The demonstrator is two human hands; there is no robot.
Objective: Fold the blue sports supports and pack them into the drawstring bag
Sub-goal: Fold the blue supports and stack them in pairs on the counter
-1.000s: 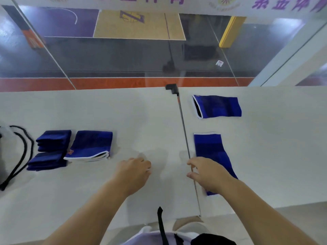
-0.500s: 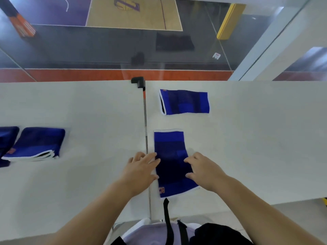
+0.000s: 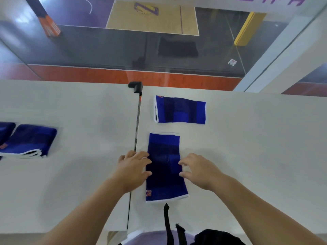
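A blue sports support lies flat and lengthwise on the white table, just right of the seam. My left hand touches its left edge and my right hand touches its right edge, fingers spread on the cloth. A second unfolded blue support lies crosswise farther back. A folded blue support sits at the far left, with another folded one cut off by the frame edge. The drawstring bag is out of view.
Two white tables meet at a dark seam with a black bracket at its far end. Beyond the tables is a glass wall over a sports court. Black straps hang at my chest.
The view has swung right, so the folded supports and the bag slid left. Both hands have moved onto the near support, one at each side.
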